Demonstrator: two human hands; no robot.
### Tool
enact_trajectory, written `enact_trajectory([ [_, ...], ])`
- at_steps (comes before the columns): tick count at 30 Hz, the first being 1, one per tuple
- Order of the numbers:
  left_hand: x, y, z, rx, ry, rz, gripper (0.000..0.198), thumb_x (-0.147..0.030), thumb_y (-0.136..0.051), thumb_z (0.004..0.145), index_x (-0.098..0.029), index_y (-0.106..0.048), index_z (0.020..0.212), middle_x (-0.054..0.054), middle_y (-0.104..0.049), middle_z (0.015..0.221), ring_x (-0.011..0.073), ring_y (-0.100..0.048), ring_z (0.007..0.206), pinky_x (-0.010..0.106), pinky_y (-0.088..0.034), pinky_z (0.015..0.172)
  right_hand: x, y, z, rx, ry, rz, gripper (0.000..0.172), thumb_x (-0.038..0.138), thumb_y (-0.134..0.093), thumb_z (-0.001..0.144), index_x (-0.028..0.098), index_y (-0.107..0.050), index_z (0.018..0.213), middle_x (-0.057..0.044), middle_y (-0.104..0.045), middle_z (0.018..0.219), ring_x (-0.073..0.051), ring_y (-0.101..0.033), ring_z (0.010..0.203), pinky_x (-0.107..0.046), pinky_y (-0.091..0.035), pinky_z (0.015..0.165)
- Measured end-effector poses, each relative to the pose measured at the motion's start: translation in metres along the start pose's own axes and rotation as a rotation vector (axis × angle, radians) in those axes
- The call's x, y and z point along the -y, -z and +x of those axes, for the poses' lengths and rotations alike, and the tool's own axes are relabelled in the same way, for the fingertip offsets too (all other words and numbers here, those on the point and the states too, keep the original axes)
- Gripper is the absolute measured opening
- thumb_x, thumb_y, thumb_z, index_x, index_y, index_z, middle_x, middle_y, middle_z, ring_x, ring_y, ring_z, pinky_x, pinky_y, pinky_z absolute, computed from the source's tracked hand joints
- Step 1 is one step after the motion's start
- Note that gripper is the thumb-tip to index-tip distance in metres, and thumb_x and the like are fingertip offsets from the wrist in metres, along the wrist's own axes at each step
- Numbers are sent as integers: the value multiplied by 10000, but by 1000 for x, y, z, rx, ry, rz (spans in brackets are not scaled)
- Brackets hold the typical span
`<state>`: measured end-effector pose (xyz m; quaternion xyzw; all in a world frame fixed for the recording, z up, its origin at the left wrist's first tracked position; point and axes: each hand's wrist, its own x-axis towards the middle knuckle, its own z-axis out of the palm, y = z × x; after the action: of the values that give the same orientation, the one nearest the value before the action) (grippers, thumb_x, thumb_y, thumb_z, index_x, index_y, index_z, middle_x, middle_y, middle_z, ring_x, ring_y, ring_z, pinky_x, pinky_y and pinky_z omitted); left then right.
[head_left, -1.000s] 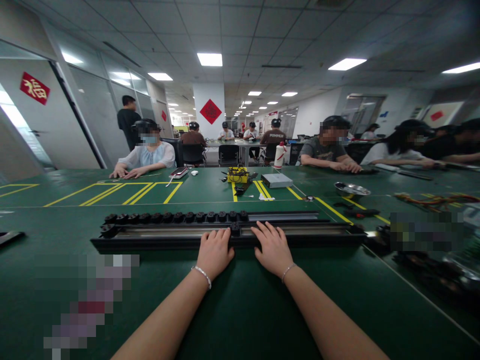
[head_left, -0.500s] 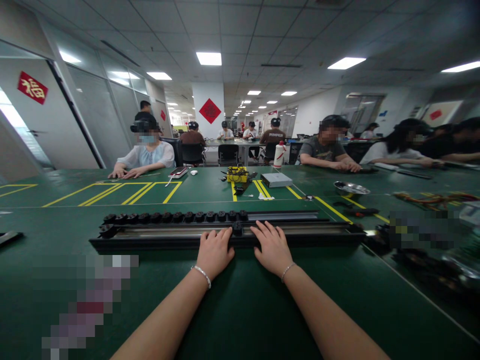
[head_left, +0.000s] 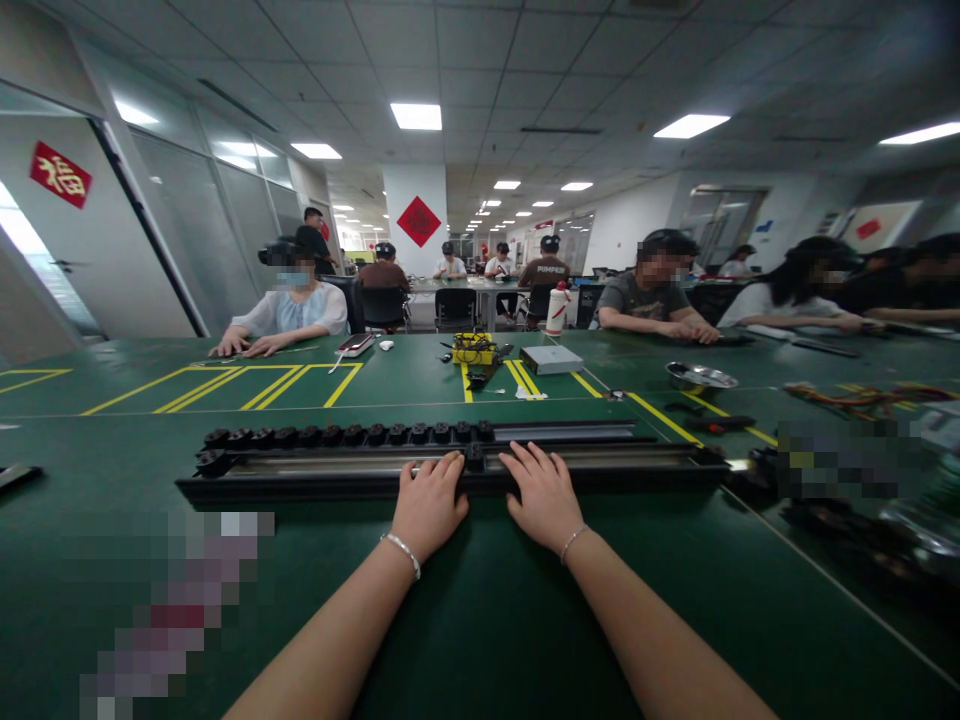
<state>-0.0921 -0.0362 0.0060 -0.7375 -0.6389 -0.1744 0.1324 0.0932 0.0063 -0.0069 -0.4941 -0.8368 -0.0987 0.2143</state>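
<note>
A long black rail lies crosswise on the green table in front of me. My left hand rests on its near side, fingers laid over the edge and apart from the thumb. On the other side of a small black block seated in the rail, my right hand lies on it too, fingers spread. The fingertips of both hands are close to the block; whether they touch it I cannot tell. Behind the rail runs a row of several small black round parts, and one more sits at its left end.
Yellow tape lines mark the green table. Farther back are a yellow box with cables, a grey box and a metal dish. Dark parts lie at right. Co-workers sit across the table.
My hands and the rail keep their places, apart from a slight shift of the view. In the background at left, a standing person has moved to the right.
</note>
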Motion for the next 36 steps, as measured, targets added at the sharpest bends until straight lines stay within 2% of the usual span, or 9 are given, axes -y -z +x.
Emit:
enact_trajectory([
  [11, -1, 2, 1, 11, 5, -8, 483, -329, -491, 757, -281, -441, 1235, 18, -513, 1309, 231, -466, 1131, 443, -281, 963, 0, 1, 0, 22, 4, 8, 540, 258, -494, 745, 283, -428, 1281, -5, -358, 1412, -234, -255, 1290, -453, -139, 1048],
  [18, -6, -2, 3, -16, -22, -6, 448, -318, -470, 769, -211, -442, 1203, 62, -527, 1282, 225, -487, 1102, 458, -259, 979, 1, 1, 0, 14, -1, 24, 545, 260, -498, 740, 278, -432, 1280, -3, -363, 1409, -244, -257, 1289, -463, -138, 1048],
  [24, -12, -5, 8, -2, 3, 6, 373, -314, -481, 769, -197, -480, 1123, 94, -519, 1261, 230, -488, 1100, 410, -295, 953, 1, 2, 0, 24, -1, 17, 551, 255, -501, 737, 279, -432, 1283, -20, -356, 1414, -249, -254, 1294, -471, -142, 1045],
  [36, -11, -4, 8, 11, -4, -10, 411, -300, -451, 792, -208, -461, 1193, 83, -518, 1274, 221, -496, 1097, 373, -336, 906, 1, 1, -1, -2, 6, 27, 529, 260, -498, 749, 287, -440, 1274, 1, -361, 1411, -244, -263, 1290, -456, -143, 1050],
])
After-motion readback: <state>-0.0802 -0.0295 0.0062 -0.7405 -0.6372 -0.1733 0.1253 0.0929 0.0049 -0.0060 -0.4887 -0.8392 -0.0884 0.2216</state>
